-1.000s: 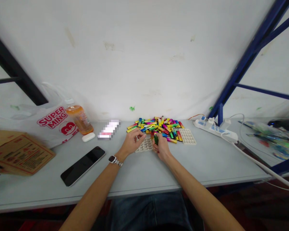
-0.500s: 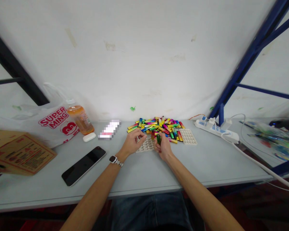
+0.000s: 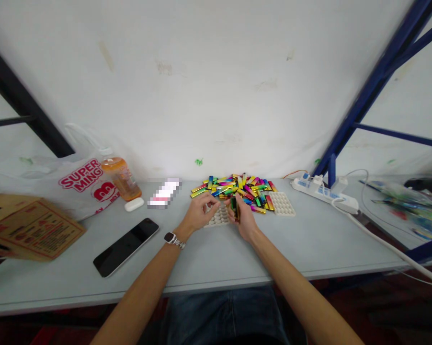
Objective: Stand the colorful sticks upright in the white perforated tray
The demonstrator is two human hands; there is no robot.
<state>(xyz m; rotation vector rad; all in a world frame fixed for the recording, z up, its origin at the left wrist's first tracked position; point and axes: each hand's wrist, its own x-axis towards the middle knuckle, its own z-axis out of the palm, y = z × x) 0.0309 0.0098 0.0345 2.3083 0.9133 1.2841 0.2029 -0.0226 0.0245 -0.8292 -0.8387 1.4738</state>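
Observation:
My left hand (image 3: 198, 212) is closed, thumb and forefinger brought together in a loop over the left edge of a white tray with rows of round hollows (image 3: 219, 215); anything between those fingertips is too small to make out. My right hand (image 3: 245, 221) is wrapped around a shiny lighter-shaped piece (image 3: 234, 207), which shows green and gold with a dark part, tilted above the tray's right side. Just behind both hands lies a heap of similar rainbow-coloured metallic pieces (image 3: 225, 184). Part of the tray is hidden by my hands.
A second white hollowed tray (image 3: 282, 204) lies right of the heap. Further right is a power strip (image 3: 324, 192) with cables. To the left are a black phone (image 3: 126, 247), a white case (image 3: 134, 204), an orange bottle (image 3: 120, 177), a plastic bag (image 3: 83, 184) and a cardboard box (image 3: 32, 227).
The piece in my right hand has turned a little, and that hand's fingers have shifted slightly left. My left hand stays nearly where it was.

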